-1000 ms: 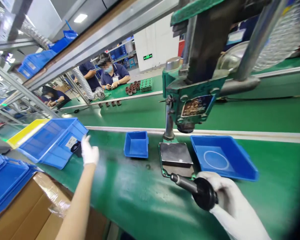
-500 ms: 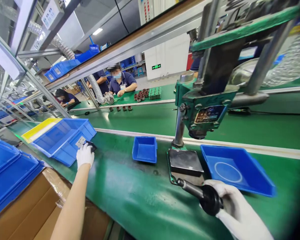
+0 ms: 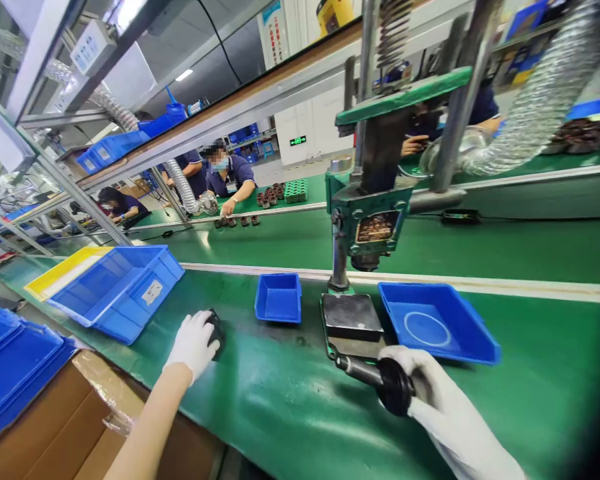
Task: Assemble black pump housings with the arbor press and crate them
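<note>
At the far left, stacked blue crates (image 3: pixel 15 360) sit over a cardboard box (image 3: pixel 55 427), and a large blue bin (image 3: pixel 115 290) rests on the green table (image 3: pixel 280 413). Just right of that bin, the gloved left hand (image 3: pixel 193 343) is closed over a small black part (image 3: pixel 216 331) lying on the table. Farther right stand a small blue tray (image 3: pixel 279 298), then the green press (image 3: pixel 370 220) with its dark plate (image 3: pixel 353 315). The gloved right hand (image 3: pixel 430 393) grips the black handle (image 3: pixel 380 380) near the front edge. A wider blue tray (image 3: pixel 437 323) lies at right.
</note>
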